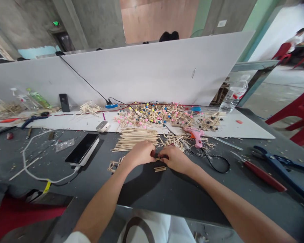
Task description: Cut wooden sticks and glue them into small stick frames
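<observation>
My left hand [143,152] and my right hand [174,158] meet over the dark table, fingertips nearly together. Both are closed in a pinch at a short wooden stick [157,159] between them; fingers partly cover it. Just below lie several short cut sticks [160,169] side by side. Behind my left hand is a row of long wooden sticks [134,137]. A small wooden stick frame [114,165] stands left of my left wrist, partly hidden by it. Beyond my right hand are a heap of short sticks [176,141] and a pink glue gun [197,136].
A pile of sticks with coloured ball tips [154,113] lies along the white divider [142,74]. At right are a red-handled knife [263,174] and blue-handled pliers [281,165]. A phone on a white power bank [83,150] and its cable lie at left. A water bottle [235,94] stands far right.
</observation>
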Demonstrator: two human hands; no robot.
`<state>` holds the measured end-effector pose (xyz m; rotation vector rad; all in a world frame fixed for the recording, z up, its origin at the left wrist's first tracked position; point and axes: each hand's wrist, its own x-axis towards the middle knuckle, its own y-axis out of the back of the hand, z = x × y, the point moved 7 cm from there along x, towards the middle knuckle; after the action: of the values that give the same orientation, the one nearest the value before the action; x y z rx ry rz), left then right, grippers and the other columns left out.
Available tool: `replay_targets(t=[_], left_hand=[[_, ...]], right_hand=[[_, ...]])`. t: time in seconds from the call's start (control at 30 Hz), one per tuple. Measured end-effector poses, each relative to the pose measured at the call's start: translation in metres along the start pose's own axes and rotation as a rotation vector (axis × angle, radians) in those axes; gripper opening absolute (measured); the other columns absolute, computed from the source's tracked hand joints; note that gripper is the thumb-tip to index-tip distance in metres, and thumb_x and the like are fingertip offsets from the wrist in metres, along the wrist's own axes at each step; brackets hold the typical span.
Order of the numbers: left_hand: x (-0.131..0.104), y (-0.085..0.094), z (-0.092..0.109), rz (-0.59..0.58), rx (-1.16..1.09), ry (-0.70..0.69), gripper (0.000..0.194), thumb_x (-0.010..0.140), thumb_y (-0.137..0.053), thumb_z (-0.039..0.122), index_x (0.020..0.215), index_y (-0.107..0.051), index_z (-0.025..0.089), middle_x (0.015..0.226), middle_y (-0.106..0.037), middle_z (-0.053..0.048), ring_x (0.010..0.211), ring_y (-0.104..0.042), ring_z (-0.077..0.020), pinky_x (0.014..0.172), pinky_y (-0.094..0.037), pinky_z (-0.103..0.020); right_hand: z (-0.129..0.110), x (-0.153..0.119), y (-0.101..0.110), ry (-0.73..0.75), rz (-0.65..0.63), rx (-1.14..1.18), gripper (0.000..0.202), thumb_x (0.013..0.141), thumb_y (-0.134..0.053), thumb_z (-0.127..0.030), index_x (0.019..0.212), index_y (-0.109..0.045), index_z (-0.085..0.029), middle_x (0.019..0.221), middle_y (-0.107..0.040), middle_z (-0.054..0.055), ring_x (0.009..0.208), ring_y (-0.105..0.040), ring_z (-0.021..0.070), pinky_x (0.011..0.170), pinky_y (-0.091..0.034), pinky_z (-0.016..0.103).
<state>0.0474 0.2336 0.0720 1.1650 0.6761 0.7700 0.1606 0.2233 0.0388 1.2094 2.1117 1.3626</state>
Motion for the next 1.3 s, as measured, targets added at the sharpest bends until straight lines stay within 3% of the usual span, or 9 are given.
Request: replay_targets(t=[0.23, 0.43, 0.63, 0.77, 0.93, 1.1, 1.3], left_hand=[[0.003, -0.012, -0.002, -0.089, 0.061, 0.015, 0.013, 0.064, -0.077, 0.029, 0.074, -0.074, 0.020, 0.071, -0.072, -0.006, 0.069, -0.066, -0.0220, 0.057, -0.042, -0.026], [0.005, -0.015, -0.006, -0.084, 0.010, 0.020, 0.009, 0.066, -0.076, 0.026, 0.066, -0.070, 0.019, 0.064, -0.068, -0.004, 0.060, -0.064, -0.0192, 0.049, -0.034, -0.025], [0.004, -0.013, -0.004, -0.087, -0.017, 0.035, 0.008, 0.065, -0.076, 0.022, 0.065, -0.069, 0.018, 0.063, -0.067, -0.003, 0.060, -0.063, -0.0187, 0.050, -0.033, -0.025], [0.003, -0.012, -0.004, -0.091, -0.044, 0.031, 0.008, 0.065, -0.077, 0.022, 0.065, -0.069, 0.018, 0.061, -0.067, -0.002, 0.058, -0.062, -0.0177, 0.048, -0.031, -0.025], [0.005, -0.016, -0.007, -0.092, -0.046, 0.019, 0.008, 0.066, -0.077, 0.024, 0.066, -0.070, 0.019, 0.063, -0.068, -0.002, 0.058, -0.061, -0.0169, 0.049, -0.032, -0.025], [0.004, -0.016, -0.007, -0.098, -0.038, 0.018, 0.006, 0.067, -0.075, 0.023, 0.069, -0.071, 0.019, 0.066, -0.070, -0.003, 0.060, -0.062, -0.0176, 0.050, -0.033, -0.025], [0.004, -0.014, -0.005, -0.131, -0.025, 0.044, 0.004, 0.068, -0.074, 0.021, 0.070, -0.071, 0.018, 0.066, -0.069, -0.004, 0.059, -0.060, -0.0172, 0.051, -0.032, -0.025]], right_hand=[[0.001, 0.000, 0.009, -0.015, 0.042, -0.005, 0.025, 0.073, -0.058, -0.007, 0.090, -0.073, -0.019, 0.088, -0.072, 0.004, 0.083, -0.064, 0.0187, 0.076, -0.045, 0.027], [0.022, -0.007, 0.046, -0.116, 0.313, -0.028, 0.047, 0.073, -0.050, -0.003, 0.113, -0.069, -0.019, 0.110, -0.073, 0.006, 0.097, -0.067, 0.0219, 0.087, -0.047, 0.030], [0.031, -0.008, 0.055, -0.178, 0.285, 0.172, 0.060, 0.067, -0.047, -0.004, 0.122, -0.066, -0.019, 0.099, -0.077, 0.004, 0.060, -0.061, 0.0141, 0.067, -0.048, 0.027], [0.031, -0.007, 0.048, -0.187, 0.280, 0.457, 0.054, 0.068, -0.052, -0.008, 0.119, -0.066, -0.018, 0.098, -0.077, 0.006, 0.062, -0.061, 0.0139, 0.058, -0.045, 0.024], [0.031, -0.004, 0.041, -0.216, 0.257, 0.704, 0.042, 0.070, -0.064, -0.018, 0.112, -0.066, -0.016, 0.094, -0.075, 0.008, 0.071, -0.064, 0.0169, 0.062, -0.047, 0.027], [0.036, -0.005, 0.044, -0.236, 0.340, 0.703, 0.036, 0.070, -0.075, -0.034, 0.100, -0.069, -0.015, 0.077, -0.070, 0.005, 0.067, -0.060, 0.0162, 0.061, -0.044, 0.027], [0.033, -0.007, 0.049, -0.198, 0.365, 0.612, 0.024, 0.082, -0.063, -0.038, 0.085, -0.070, -0.016, 0.067, -0.064, 0.002, 0.057, -0.051, 0.0129, 0.052, -0.036, 0.025]])
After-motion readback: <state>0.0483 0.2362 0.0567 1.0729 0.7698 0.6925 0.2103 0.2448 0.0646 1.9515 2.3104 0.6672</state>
